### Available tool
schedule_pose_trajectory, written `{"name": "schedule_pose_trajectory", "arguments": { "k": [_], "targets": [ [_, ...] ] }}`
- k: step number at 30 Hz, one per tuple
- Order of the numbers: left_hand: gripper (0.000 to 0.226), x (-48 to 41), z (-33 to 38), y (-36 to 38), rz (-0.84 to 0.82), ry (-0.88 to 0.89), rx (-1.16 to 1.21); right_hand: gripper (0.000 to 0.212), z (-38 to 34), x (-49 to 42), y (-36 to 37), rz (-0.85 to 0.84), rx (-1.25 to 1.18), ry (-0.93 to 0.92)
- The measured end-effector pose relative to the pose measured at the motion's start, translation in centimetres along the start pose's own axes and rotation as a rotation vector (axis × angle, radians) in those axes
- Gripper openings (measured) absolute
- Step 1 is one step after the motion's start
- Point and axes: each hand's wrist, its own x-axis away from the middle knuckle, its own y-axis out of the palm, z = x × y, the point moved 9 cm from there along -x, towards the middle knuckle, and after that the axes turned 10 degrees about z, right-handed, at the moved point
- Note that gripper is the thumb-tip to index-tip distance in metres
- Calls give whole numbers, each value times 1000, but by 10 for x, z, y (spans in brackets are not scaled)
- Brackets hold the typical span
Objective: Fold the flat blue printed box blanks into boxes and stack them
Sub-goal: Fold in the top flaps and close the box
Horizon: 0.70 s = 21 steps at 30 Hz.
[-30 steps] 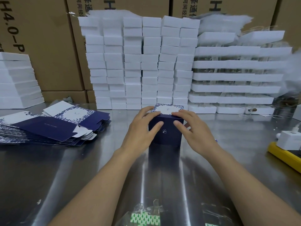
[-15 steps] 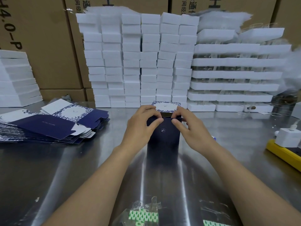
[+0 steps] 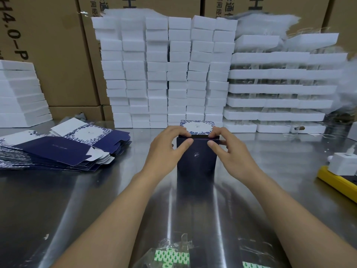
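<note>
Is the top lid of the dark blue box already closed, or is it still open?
Still open. The white floral-printed lid stands up behind the dark blue cardboard box, with a dark gap under it; the left hand and right hand pinch the top edge.

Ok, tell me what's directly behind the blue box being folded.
Behind the blue box, columns of stacked white foam blocks rise from the steel table, with brown cartons behind them. The box and its printed lid flap cover the bottom blocks directly behind.

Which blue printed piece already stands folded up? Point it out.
The blue box between the left hand and right hand; the flat blanks lie stacked leftward.
</note>
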Motion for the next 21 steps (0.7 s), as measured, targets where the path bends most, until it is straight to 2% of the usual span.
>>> {"name": "schedule_pose_trajectory", "arguments": {
  "k": [2, 8, 16, 21],
  "targets": [
    [18, -1, 2, -3, 7, 16, -13, 14, 1, 1, -3, 3, -3, 28],
    [6, -2, 4, -5, 15, 55, -59, 12, 1, 0, -4, 4, 15, 50],
    [49, 0, 5, -9, 39, -18, -19, 25, -2, 3, -6, 12, -14, 56],
    [51, 3, 9, -7, 6, 13, -40, 38, -4, 5, -7, 12, -23, 54]
  ]
}}
